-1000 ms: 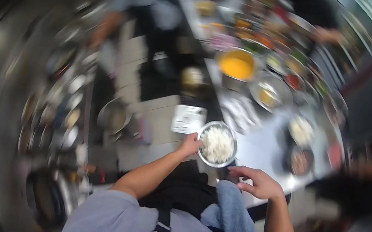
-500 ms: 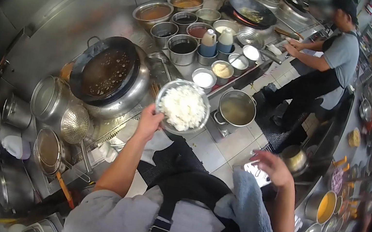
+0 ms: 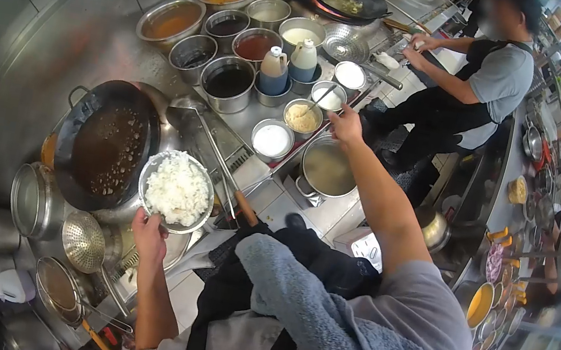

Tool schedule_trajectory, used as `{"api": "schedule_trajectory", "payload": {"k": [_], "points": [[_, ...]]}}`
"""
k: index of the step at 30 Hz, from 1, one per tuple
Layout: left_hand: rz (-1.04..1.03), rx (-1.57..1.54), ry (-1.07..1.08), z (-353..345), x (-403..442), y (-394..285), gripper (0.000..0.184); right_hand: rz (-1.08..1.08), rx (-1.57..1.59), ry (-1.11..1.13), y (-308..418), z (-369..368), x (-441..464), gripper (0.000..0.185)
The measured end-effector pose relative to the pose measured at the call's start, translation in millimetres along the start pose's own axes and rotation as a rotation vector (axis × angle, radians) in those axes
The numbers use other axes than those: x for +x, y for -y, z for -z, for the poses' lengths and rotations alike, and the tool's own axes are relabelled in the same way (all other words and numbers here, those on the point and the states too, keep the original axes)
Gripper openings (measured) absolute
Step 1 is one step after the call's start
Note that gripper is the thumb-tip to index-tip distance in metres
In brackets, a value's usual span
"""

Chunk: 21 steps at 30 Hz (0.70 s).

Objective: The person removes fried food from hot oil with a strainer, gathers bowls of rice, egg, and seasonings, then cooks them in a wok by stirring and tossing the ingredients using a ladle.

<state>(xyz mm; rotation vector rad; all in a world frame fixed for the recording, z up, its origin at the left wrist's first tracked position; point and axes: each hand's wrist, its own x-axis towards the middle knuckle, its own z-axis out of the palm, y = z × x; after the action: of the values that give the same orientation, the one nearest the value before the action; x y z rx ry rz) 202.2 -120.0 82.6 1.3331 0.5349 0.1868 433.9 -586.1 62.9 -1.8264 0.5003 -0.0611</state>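
My left hand (image 3: 150, 235) grips the near rim of a metal bowl (image 3: 201, 225) heaped with white cooked rice (image 3: 178, 190). The bowl is held beside a large black wok (image 3: 71, 140) containing brown, bubbly liquid. Stretched forward, my right hand (image 3: 346, 124) is at the seasoning containers, with its fingers slightly apart and nothing visible in them. Closest to it are a container of white seasoning (image 3: 328, 100) and one of tan powder (image 3: 296, 120). A thin spoon handle (image 3: 318, 100) slants across these two, just left of my fingers.
A ladle (image 3: 211, 135) lies between wok and containers. A pot of cloudy liquid (image 3: 330, 168) stands below my right forearm. Several sauce pots and two bottles (image 3: 274, 72) are behind. A perforated skimmer (image 3: 84, 242) is at left. A co-worker (image 3: 492, 84) stands at upper right.
My right hand has moved from low on the right up to the seasoning containers. The rice bowl, in my left hand, now appears further left, nearer the wok; the whole view has shifted too.
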Motion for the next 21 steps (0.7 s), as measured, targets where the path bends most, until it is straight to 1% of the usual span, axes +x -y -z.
{"api": "schedule_trajectory", "payload": {"k": [1,3,4,6,7,9,10,12,13,15,16,18,19,20,21], "points": [[-0.028,-0.025,-0.024,-7,-2,0,0.019,-0.003,-0.008,0.014,-4,-9,20,0.057],[-0.048,-0.031,-0.059,-20,-8,-1,0.019,0.002,0.021,-0.065,-7,-25,57,0.064],[-0.071,-0.035,-0.078,-28,-10,-1,0.019,-0.071,0.122,0.011,-8,-29,72,0.062],[-0.054,-0.058,-0.131,-45,-15,0,0.015,-0.179,0.230,0.194,-8,-39,96,0.042],[-0.031,-0.104,-0.146,-53,-17,1,0.015,-0.190,0.230,0.212,-9,-41,99,0.042],[0.013,-0.155,-0.181,-72,-18,1,0.016,0.606,-0.487,0.525,-3,-38,91,0.025],[0.017,-0.149,-0.191,-77,-16,3,0.016,0.601,-0.484,0.536,12,-27,78,0.025],[0.016,-0.141,-0.134,-86,-12,16,0.017,0.819,-0.759,0.664,38,2,46,0.019],[0.028,-0.148,-0.151,-92,-9,22,0.017,0.820,-0.762,0.670,44,16,39,0.019],[0.039,-0.114,-0.160,-111,-6,25,0.017,0.624,-0.460,0.592,45,49,37,0.021],[0.049,-0.076,-0.166,-120,-6,26,0.018,0.625,-0.458,0.601,34,61,40,0.021],[0.043,-0.095,-0.197,-136,-5,27,0.018,0.240,0.145,0.608,-2,80,50,0.026],[0.037,-0.093,-0.192,-142,-5,27,0.019,0.237,0.144,0.620,-29,85,56,0.026],[0.029,-0.092,-0.187,-146,-4,27,0.019,0.101,0.284,0.617,-60,86,62,0.027],[0.027,-0.095,-0.172,-147,-4,28,0.020,-0.041,0.420,0.607,-66,85,59,0.028]]}}
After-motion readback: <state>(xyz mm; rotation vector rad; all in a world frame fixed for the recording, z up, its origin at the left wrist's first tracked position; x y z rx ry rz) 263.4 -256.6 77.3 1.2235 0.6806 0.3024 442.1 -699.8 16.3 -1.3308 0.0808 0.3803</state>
